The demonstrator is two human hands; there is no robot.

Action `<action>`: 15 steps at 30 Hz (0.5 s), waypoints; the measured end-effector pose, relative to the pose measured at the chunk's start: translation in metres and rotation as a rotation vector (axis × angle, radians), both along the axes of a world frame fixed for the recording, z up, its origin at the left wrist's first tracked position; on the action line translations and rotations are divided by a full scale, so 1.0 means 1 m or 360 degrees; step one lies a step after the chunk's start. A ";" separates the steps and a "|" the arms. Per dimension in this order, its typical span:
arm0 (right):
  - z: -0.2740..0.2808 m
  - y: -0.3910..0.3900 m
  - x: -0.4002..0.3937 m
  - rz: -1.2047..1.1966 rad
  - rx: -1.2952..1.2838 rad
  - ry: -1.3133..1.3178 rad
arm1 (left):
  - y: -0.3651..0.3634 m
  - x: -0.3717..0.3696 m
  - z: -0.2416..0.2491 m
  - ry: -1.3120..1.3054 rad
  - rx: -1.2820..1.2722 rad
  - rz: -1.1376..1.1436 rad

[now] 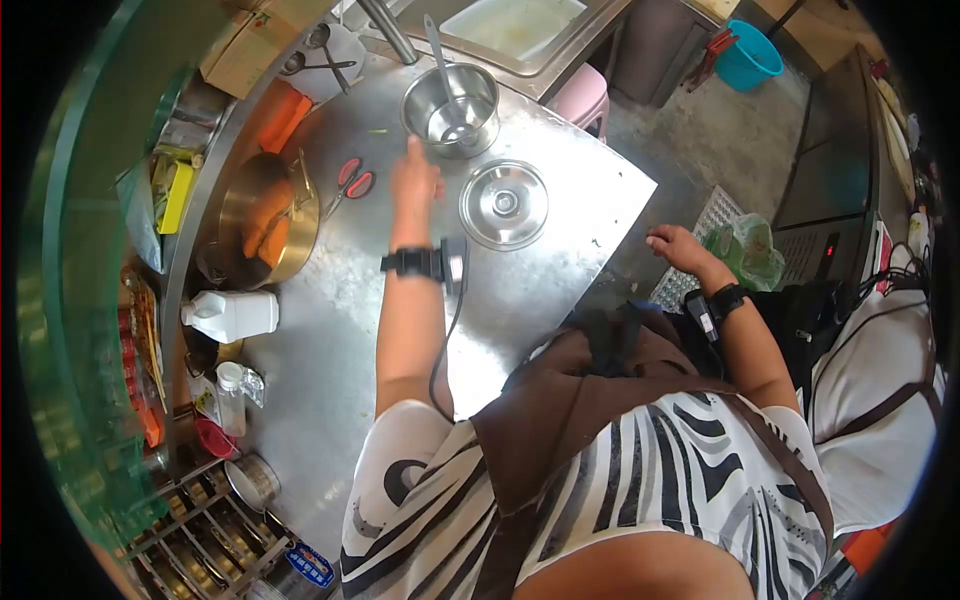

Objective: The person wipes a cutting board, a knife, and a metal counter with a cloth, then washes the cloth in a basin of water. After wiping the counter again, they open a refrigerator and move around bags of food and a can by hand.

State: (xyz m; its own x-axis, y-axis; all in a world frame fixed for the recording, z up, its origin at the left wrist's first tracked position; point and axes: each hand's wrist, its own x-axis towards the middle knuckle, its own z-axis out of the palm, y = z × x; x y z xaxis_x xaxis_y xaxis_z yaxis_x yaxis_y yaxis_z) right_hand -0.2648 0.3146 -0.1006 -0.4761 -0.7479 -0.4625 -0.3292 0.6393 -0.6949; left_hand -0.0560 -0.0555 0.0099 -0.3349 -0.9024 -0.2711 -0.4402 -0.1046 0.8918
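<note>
My left hand point(413, 185) is over the steel table, one finger stretched out with its tip right at the near rim of a steel pot point(477, 138). The other fingers look curled and slightly blurred, with nothing seen in them. A ladle point(440, 58) leans in the pot, its handle rising past the far rim. Right of my left hand lies a round steel lid point(480, 215) with a knob. Red-handled scissors point(349, 178) rest to its left. Beyond the table's right edge, my right hand point(680, 248) hangs with fingers loosely curled together, holding nothing visible.
A large pan point(297, 250) with orange-brown pieces stands at the left, near a white jug point(235, 314) and a clear bottle point(231, 400). Behind the pot is a sink point(530, 72). A pink stool point(582, 100) and blue bucket point(752, 62) stand on the floor.
</note>
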 end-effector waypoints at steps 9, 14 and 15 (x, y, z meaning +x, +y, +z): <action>0.021 -0.051 -0.067 0.0285 0.0226 0.0009 | -0.023 -0.039 -0.030 -0.0224 0.0452 0.0132; 0.026 -0.082 -0.114 0.1028 0.0452 -0.0236 | -0.007 -0.046 -0.033 -0.0152 0.0291 0.0156; 0.030 -0.088 -0.120 0.1162 0.0513 -0.0335 | 0.002 -0.053 -0.027 -0.0287 0.0095 0.0298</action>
State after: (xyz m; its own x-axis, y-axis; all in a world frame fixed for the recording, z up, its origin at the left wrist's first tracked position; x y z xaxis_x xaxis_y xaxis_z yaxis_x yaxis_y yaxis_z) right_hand -0.3853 0.2268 -0.0704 0.1993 -0.6510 -0.7324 -0.6224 0.4932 -0.6077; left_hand -0.1086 -0.0535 -0.0169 -0.1051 -0.9248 -0.3657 -0.5597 -0.2490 0.7904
